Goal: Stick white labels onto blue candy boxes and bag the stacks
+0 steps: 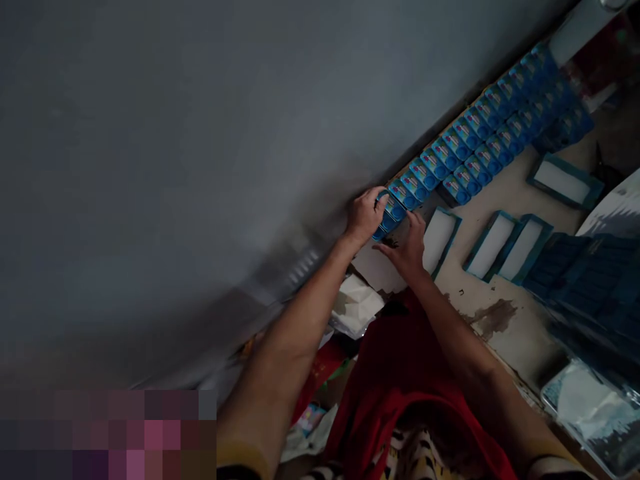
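Note:
Small blue packs (435, 163) with printed colourful labels stand in rows along the wall. At the near end of the back row, my left hand (367, 217) has its fingers curled over the end blue pack (394, 207), against the wall side. My right hand (409, 248) is just on the other side of that row end, thumb and fingers spread apart, with the fingertips close to the packs. Whether those fingertips touch a pack, I cannot tell. My left hand and its fingers partly hide the nearest packs.
A grey wall (200, 147) fills the left. Blue-edged trays with white insides, including a tray (493, 245) and another tray (565, 181), lie on the worn table (520, 333). Dark blue stacked pieces (590, 280) stand at right. White plastic bags (357, 303) lie below my hands.

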### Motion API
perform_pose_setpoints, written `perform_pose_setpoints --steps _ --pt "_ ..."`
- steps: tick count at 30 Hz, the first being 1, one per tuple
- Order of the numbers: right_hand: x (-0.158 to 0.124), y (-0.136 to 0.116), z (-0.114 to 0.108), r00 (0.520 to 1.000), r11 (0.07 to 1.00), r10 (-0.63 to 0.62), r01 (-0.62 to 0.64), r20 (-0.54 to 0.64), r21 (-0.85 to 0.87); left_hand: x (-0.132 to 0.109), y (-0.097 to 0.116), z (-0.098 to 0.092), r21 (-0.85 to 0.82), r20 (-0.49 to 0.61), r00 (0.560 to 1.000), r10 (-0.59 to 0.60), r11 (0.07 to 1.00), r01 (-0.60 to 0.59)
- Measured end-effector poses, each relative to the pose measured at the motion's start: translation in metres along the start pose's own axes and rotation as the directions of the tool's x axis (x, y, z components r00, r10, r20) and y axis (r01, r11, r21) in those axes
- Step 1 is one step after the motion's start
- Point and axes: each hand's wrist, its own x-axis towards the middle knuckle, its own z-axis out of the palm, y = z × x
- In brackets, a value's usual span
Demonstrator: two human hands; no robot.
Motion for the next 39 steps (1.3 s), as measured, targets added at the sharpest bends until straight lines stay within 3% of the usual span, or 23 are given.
perform_pose_setpoints --steps 3,7,10,13,17,20,22,24,25,26,27,29,30,32,34,39 --pt "0.006 -0.015 0.007 0.999 0.995 0.014 -0.019 -0.047 -0.101 -0.008 -0.007 0.005 -0.019 -0.064 0.998 0.003 1.000 -0.005" --pt "0.009 -0.042 0.025 0.996 0.960 0.084 -0.070 0.041 -0.270 -0.020 -0.009 0.004 -0.056 -0.128 0.992 -0.009 0.998 0.001" --pt "0.011 -0.055 0.041 0.984 0.912 0.175 -0.145 0.044 -0.384 -0.017 -0.011 0.008 -0.089 -0.152 0.987 -0.045 0.995 0.032" --pt "0.014 -0.060 0.050 0.985 0.883 0.173 -0.158 -0.006 -0.442 -0.007 -0.013 0.008 -0.150 -0.134 0.987 -0.087 0.986 0.066" --pt "0.016 -0.058 0.039 0.989 0.888 0.141 -0.106 0.046 -0.448 -0.002 -0.006 -0.009 -0.292 -0.037 0.990 -0.135 0.949 0.119" --pt "0.002 -0.057 0.007 0.992 0.926 0.056 -0.010 0.110 -0.378 -0.032 0.008 -0.027 -0.451 -0.046 0.983 -0.179 0.881 0.140" --pt "-0.018 -0.054 -0.027 0.990 0.950 -0.038 0.077 0.132 -0.302 -0.071 0.017 -0.027 -0.540 -0.237 0.929 -0.284 0.834 0.117" --pt "-0.038 -0.044 -0.065 0.988 0.963 -0.092 0.120 0.126 -0.239 -0.114 0.026 -0.011 -0.547 -0.469 0.775 -0.424 0.828 0.123" --pt "-0.046 -0.036 -0.083 0.990 0.969 -0.092 0.114 0.109 -0.220 -0.133 0.030 0.003 -0.517 -0.526 0.713 -0.464 0.840 0.166" --pt "-0.050 -0.025 -0.101 0.993 0.973 -0.081 0.097 0.085 -0.208 -0.147 0.034 0.019 -0.464 -0.508 0.725 -0.465 0.857 0.224" --pt "-0.051 -0.012 -0.116 0.996 0.976 -0.069 0.079 0.058 -0.203 -0.157 0.039 0.038 -0.384 -0.441 0.788 -0.430 0.884 0.267" --pt "-0.043 0.017 -0.137 0.997 0.975 -0.069 0.072 0.019 -0.208 -0.159 0.047 0.074 -0.157 -0.186 0.938 -0.292 0.951 0.266" --pt "-0.036 0.031 -0.144 0.997 0.972 -0.079 0.081 0.016 -0.219 -0.155 0.051 0.089 -0.052 -0.051 0.972 -0.231 0.972 0.229" --pt "-0.021 0.054 -0.151 0.994 0.960 -0.105 0.112 0.041 -0.255 -0.140 0.056 0.110 0.091 0.136 0.976 -0.172 0.983 0.161" --pt "-0.010 0.067 -0.154 0.989 0.944 -0.123 0.142 0.082 -0.297 -0.128 0.056 0.118 0.147 0.218 0.963 -0.159 0.981 0.128" --pt "-0.002 0.064 -0.153 0.975 0.884 -0.146 0.205 0.168 -0.421 -0.125 0.050 0.119 0.151 0.216 0.967 -0.137 0.983 0.106"
